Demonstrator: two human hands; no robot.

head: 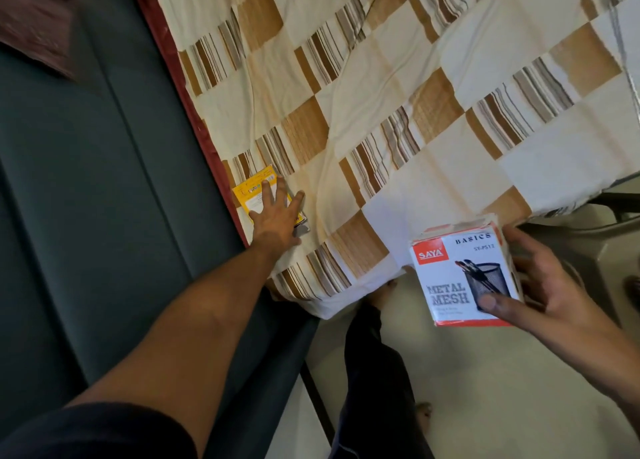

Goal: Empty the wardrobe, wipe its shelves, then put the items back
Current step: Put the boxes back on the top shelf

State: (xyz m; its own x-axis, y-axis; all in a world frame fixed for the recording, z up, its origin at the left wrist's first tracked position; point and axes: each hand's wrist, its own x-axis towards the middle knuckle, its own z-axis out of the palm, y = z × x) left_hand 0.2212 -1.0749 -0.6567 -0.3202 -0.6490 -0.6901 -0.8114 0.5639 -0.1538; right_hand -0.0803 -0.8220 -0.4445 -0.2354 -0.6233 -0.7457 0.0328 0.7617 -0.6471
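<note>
- Wardrobe items show here as two boxes; the wardrobe itself is not in view, so its shelves cannot be judged.
- One yellow box [258, 195] lies flat on the bed [450, 77], close to the bed's red-edged side, next to a dark green panel [86, 181].
- Left hand [277, 212] rests on the yellow box with fingers spread and fairly straight, pressing or touching it more than gripping it.
- One white and red box [465, 275], printed "SAYA", "BASICS" and "METAL MESH" with a picture of a mesh pen holder, is held in the air near the bed's corner, above the floor [502, 372].
- Right hand [554, 289] holds this box from its right side, thumb across the printed face and fingers curled behind it.
- Step in hand, as a guess: unloading, with items being laid out on the bed.
- To do it well, set the white and red box down flat just beside the yellow one, well in from the bed's edge, so nothing slides off.
- Keeping the items grouped in the order they came out should make putting them back easier.
- Count: two boxes, two hands, one bed, and two bare feet on the floor.
</note>
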